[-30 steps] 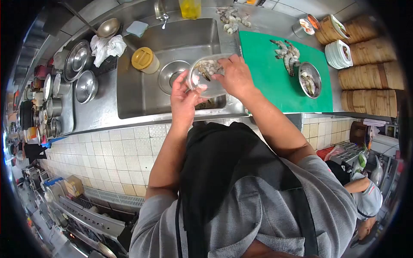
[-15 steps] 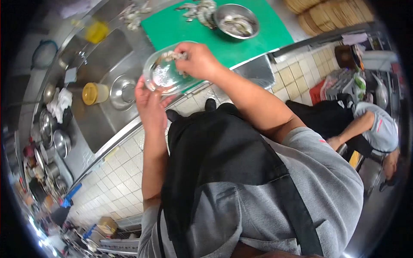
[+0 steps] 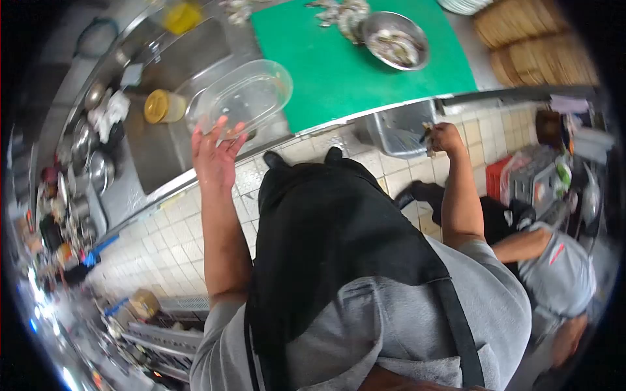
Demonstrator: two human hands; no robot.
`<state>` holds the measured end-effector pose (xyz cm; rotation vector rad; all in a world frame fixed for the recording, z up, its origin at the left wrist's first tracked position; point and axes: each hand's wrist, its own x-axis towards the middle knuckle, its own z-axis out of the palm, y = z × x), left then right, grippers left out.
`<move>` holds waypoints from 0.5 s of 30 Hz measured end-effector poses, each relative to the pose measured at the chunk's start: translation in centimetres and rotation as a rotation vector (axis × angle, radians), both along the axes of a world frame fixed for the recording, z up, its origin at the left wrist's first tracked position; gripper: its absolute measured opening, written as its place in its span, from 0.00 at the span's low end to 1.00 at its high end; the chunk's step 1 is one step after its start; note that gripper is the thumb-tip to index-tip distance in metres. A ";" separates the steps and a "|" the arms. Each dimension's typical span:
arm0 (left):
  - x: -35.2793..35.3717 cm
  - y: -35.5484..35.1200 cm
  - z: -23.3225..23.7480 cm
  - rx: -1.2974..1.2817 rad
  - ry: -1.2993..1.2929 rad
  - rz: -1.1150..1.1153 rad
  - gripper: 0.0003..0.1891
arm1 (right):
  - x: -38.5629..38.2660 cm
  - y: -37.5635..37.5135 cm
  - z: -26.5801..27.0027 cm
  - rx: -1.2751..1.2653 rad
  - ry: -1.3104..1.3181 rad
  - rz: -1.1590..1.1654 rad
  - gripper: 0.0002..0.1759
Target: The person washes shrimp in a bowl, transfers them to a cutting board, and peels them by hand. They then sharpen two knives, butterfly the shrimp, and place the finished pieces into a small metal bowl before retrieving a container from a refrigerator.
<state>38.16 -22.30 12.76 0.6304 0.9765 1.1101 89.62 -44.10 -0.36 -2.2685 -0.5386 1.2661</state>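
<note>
My left hand [image 3: 217, 151] supports the near end of a clear oval plastic tub [image 3: 244, 98], its fingers spread at the rim. The tub, tilted over the counter, has a few small bits inside. Out to the right, my right hand [image 3: 445, 138] is closed at the edge of a grey bin [image 3: 401, 130] below the counter. Small dark and pale scraps show at its fingertips, too small to name. On the green board [image 3: 313, 72] stands a steel bowl [image 3: 395, 40] of shrimp, with more shrimp [image 3: 352, 18] beside it.
A steel sink [image 3: 147, 150] lies at the left, with a yellow-lidded container [image 3: 163, 106]. Bamboo steamers [image 3: 521, 26] stand at the back right. Another person [image 3: 557, 267] in a grey shirt is at the right, near a red crate [image 3: 499, 179].
My right hand has left the tub and moved right, over to the bin. The tub's inside now shows only small bits. The view has shifted slightly.
</note>
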 end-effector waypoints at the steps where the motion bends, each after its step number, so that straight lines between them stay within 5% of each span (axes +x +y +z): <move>1: -0.8 0.2 -0.3 0.013 0.017 0.043 0.27 | 0.5 -0.1 -3.2 0.103 -0.064 -0.025 0.11; 3: -2.3 1.1 -1.0 -0.036 -0.006 0.124 0.25 | 0.5 0.6 -4.4 0.074 -0.132 -0.039 0.16; 4: -3.3 1.9 -1.2 -0.047 0.005 0.129 0.24 | 4.9 -1.1 -10.8 0.171 -0.323 0.168 0.15; 7: -6.4 4.4 -3.4 -0.059 -0.017 0.265 0.23 | -2.0 2.2 2.1 0.080 0.273 0.062 0.15; 10: -9.8 7.3 -6.3 -0.059 -0.071 0.390 0.24 | -8.2 5.8 11.0 0.009 0.230 0.207 0.15; 15: -13.8 12.4 -9.9 -0.087 -0.151 0.360 0.29 | -18.8 16.8 15.4 0.282 0.254 0.389 0.22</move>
